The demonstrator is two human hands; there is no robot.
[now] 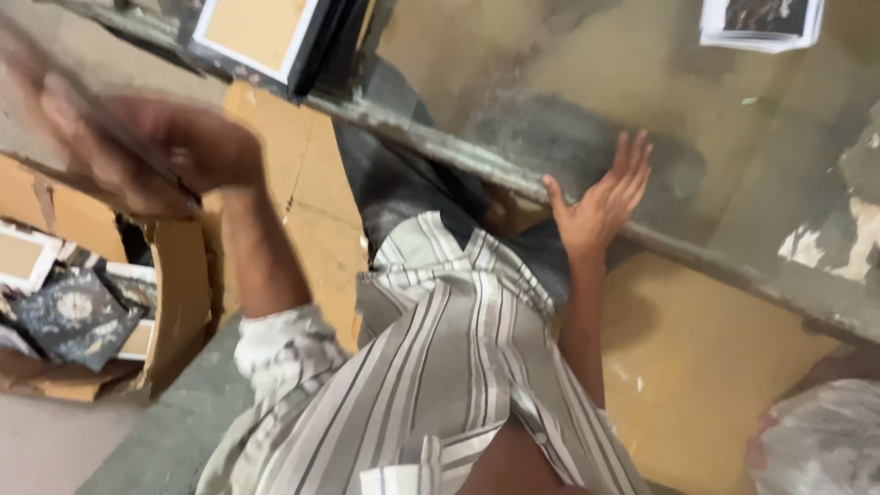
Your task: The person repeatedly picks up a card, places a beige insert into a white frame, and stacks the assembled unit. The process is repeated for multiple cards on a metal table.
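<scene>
My left hand [160, 151] is raised at the upper left and blurred by motion. It grips the edge of a flat grey board [41, 101] that runs out of the frame. My right hand [600, 197] lies flat, fingers apart, on the edge of a worn grey table [568, 101] and holds nothing. My striped shirt [440, 376] fills the lower middle of the view.
A cardboard box [174, 293] at the left holds dark patterned tiles [73, 316]. On the table lie a black-framed tan panel [257, 32] and a stack of printed sheets [761, 23]. Brown cardboard [706, 367] leans under the table. A plastic bag [825, 440] sits at the lower right.
</scene>
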